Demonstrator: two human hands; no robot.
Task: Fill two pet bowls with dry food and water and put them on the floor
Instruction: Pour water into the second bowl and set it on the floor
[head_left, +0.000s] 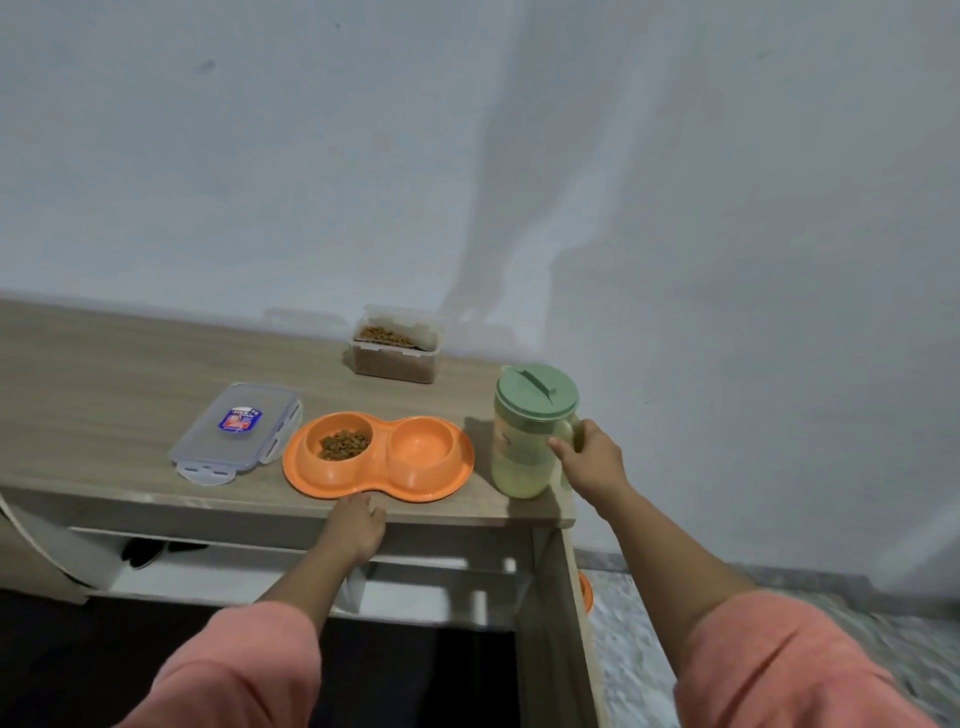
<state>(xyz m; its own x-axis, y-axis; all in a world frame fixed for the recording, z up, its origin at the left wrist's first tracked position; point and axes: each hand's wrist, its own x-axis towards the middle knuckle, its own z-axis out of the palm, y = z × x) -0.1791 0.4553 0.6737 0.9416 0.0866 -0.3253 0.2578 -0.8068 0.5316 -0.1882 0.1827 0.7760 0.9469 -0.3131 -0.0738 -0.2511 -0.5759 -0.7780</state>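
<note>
An orange double pet bowl sits near the front edge of the wooden table. Its left cup holds brown dry food; its right cup looks empty. A pale green jug with a green lid stands upright to the right of the bowl. My right hand grips the jug's handle. My left hand rests on the table's front edge, its fingers touching the bowl's front rim.
A clear container of dry food stands open against the wall behind the bowl. Its clear lid lies flat left of the bowl. An open shelf runs under the tabletop. Speckled floor shows at the lower right.
</note>
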